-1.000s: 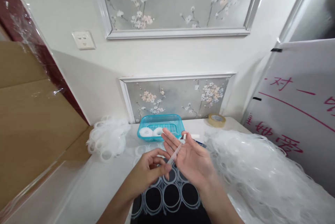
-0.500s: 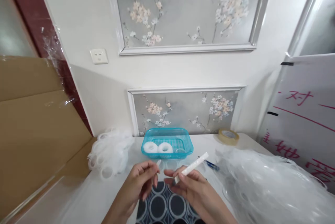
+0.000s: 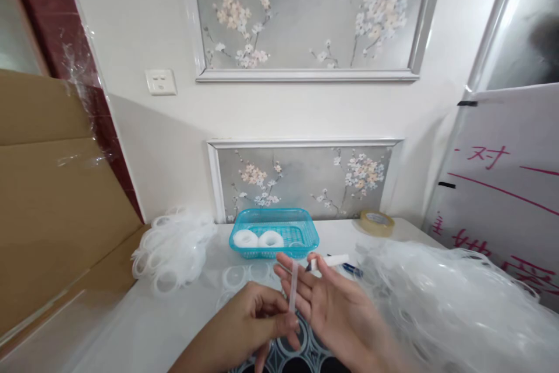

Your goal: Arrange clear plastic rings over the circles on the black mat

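Note:
My left hand (image 3: pixel 251 326) is low in the middle, fingers pinched on the lower end of a thin clear plastic tube (image 3: pixel 293 287) that stands nearly upright. My right hand (image 3: pixel 336 312) is just to its right, palm toward me, fingers stretched out and apart, the tube lying against them. Beyond my fingertips a white pen-like stick (image 3: pixel 334 259) lies on the white table (image 3: pixel 174 320). Under my hands is a dark sheet with clear plastic rings (image 3: pixel 301 350).
A turquoise basket (image 3: pixel 301 239) with two white tape rolls (image 3: pixel 257 239) sits at the wall. A heap of clear plastic rings (image 3: pixel 172 245) lies left, a large heap (image 3: pixel 445 303) right. A tan tape roll (image 3: pixel 376 221), cardboard (image 3: pixel 56 204) left, and a white board with red writing (image 3: pixel 502 192) right.
My right hand has opened flat, no longer holding the white stick, which now lies on the table. My left hand now pinches a clear tube upright against the right fingers. The view tilted slightly.

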The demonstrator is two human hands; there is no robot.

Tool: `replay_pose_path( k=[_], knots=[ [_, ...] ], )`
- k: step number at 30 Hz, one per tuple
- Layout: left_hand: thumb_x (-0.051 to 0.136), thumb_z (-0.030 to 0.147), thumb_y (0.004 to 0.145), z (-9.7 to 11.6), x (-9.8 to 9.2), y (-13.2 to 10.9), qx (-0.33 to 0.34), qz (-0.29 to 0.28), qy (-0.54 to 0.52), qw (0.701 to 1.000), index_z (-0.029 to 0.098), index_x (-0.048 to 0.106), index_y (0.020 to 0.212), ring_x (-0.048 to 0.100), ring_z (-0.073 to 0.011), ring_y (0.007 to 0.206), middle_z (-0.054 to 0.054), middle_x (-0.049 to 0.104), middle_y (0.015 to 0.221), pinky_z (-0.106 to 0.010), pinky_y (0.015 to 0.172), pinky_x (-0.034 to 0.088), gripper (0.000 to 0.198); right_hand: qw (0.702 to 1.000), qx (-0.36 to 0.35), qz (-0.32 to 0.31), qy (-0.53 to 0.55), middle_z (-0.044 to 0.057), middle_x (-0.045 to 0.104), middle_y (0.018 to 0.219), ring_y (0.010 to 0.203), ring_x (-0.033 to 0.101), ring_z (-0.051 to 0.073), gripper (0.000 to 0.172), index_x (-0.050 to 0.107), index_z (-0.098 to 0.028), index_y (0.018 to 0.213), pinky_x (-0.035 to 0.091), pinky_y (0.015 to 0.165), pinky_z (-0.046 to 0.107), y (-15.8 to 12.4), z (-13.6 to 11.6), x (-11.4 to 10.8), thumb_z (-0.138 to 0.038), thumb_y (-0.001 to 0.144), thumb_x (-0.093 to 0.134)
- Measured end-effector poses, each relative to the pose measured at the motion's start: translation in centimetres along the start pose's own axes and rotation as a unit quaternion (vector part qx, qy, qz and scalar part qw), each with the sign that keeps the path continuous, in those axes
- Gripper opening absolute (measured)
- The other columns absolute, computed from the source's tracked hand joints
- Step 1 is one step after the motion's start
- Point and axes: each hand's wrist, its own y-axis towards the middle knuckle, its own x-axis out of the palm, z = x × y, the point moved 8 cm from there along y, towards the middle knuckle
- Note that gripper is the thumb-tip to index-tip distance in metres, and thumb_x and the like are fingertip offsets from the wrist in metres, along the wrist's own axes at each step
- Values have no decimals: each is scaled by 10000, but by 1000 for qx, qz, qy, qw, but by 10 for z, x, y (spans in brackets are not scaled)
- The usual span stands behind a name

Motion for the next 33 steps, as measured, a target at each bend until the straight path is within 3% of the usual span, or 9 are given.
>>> replay_pose_path(
  k=[7, 11, 15, 20, 23, 26, 30, 33],
  knots=[
    [629, 454, 807, 14, 10, -13, 19, -7, -1, 1000, 133, 652, 760, 460, -14, 340, -66, 721, 819, -131, 316, 249, 325, 999, -5, 33, 32, 76, 684, 1130, 1098, 623, 210, 130, 673, -219, 818, 410, 1010, 336, -15, -2, 5, -307, 744, 733],
    [617, 472, 818, 17, 5, -18, 29, 11, 16, 999, 133, 645, 763, 467, -14, 345, -55, 712, 799, -126, 322, 244, 345, 997, -18, 66, 35, 81, 677, 1148, 1142, 596, 206, 147, 663, -223, 813, 427, 1002, 331, -18, -4, 3, -322, 734, 738],
    [597, 478, 831, 17, 0, -20, 25, 16, 52, 998, 132, 676, 780, 459, -6, 338, -59, 704, 837, -126, 317, 230, 359, 998, -28, 51, 39, 93, 670, 1155, 1172, 571, 218, 143, 664, -215, 817, 405, 1027, 365, -21, -6, 8, -317, 742, 732],
    [615, 440, 820, 19, -15, -22, 23, 94, 56, 994, 186, 640, 1110, 437, -21, 328, -47, 693, 855, -136, 324, 286, 386, 997, -46, -4, -59, 85, 705, 1022, 1116, 594, 233, 130, 675, -215, 820, 379, 1027, 412, -29, -6, 21, -334, 775, 701],
    [638, 353, 792, 24, -23, -27, 50, 140, -41, 988, 203, 599, 1185, 422, -6, 311, -100, 667, 1062, -150, 316, 267, 422, 971, -60, -41, -229, 79, 702, 917, 1075, 594, 259, 147, 697, -202, 786, 386, 989, 433, -35, -4, 28, -348, 769, 705],
    [633, 327, 791, 30, -24, -31, 90, 135, -173, 972, 203, 633, 1131, 371, 37, 291, -125, 613, 1189, -152, 322, 229, 361, 914, -70, -45, -397, 76, 686, 990, 1097, 563, 269, 138, 721, -217, 814, 363, 996, 442, -41, 0, 28, -347, 770, 706],
    [682, 352, 792, 31, -26, -35, 103, 157, -246, 951, 188, 677, 989, 281, 71, 288, -50, 687, 950, -124, 346, 242, 257, 858, -59, -33, -510, 63, 633, 1157, 1215, 477, 292, 129, 734, -256, 886, 283, 1061, 460, -49, 6, 25, -312, 775, 701],
    [720, 385, 755, 32, -22, -35, 103, 136, -240, 956, 148, 682, 819, 263, 47, 275, -12, 674, 704, -121, 307, 161, 249, 857, -38, -33, -512, 46, 569, 1284, 1308, 386, 292, 136, 732, -271, 901, 226, 1096, 475, -49, 10, 25, -319, 780, 695]
  ],
)
